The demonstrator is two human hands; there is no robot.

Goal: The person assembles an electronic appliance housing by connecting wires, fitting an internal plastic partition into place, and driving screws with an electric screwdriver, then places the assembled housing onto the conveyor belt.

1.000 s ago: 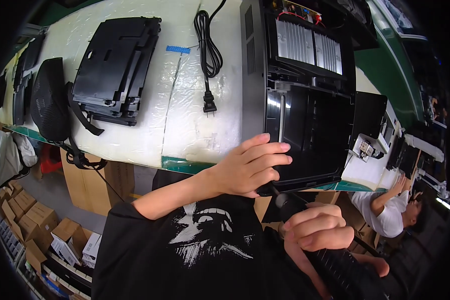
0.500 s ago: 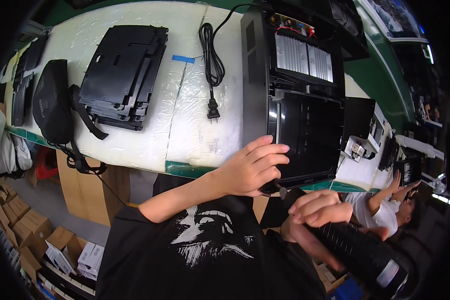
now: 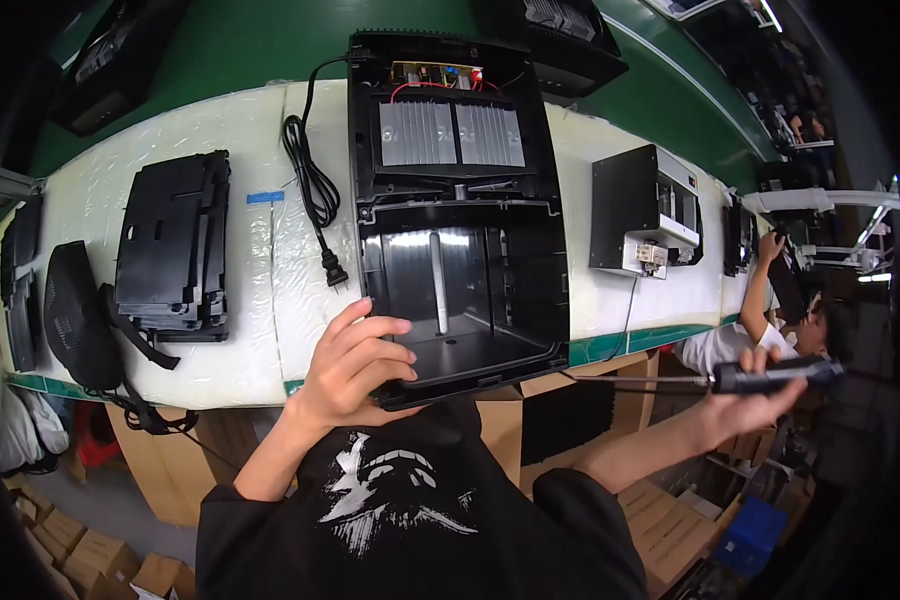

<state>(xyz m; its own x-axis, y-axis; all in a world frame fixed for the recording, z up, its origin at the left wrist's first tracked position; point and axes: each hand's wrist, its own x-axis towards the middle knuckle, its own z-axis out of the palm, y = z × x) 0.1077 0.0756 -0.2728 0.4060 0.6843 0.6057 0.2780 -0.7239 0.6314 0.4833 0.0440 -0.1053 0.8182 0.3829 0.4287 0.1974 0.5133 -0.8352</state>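
Observation:
A black appliance housing [image 3: 537, 295] lies on the bench in front of me, its hollow side up. Two silver finned heat sinks [image 3: 415, 135] and a small circuit board [image 3: 432, 76] sit in its far part. My left hand [image 3: 355, 368] grips the near left corner, fingers over the rim. My right hand [image 3: 750, 398] is wrapped around a black electric screwdriver [image 3: 795, 376] held level to the right. Its long thin bit [image 3: 660, 379] points left toward the housing's near edge; I cannot tell whether the tip touches.
Left of the housing lie a coiled power cord [image 3: 310, 180], stacked black panels [image 3: 170, 245] and a black pouch [image 3: 78, 315]. A black and silver device [image 3: 645, 210] stands to the right. A co-worker [image 3: 760, 300] is beyond it. Cardboard boxes [image 3: 100, 560] stand below the bench.
My view has swung right, so the housing appears more central and upright. My right hand has moved the screwdriver outward, from slanting to level. My left hand stays on the housing's near left corner.

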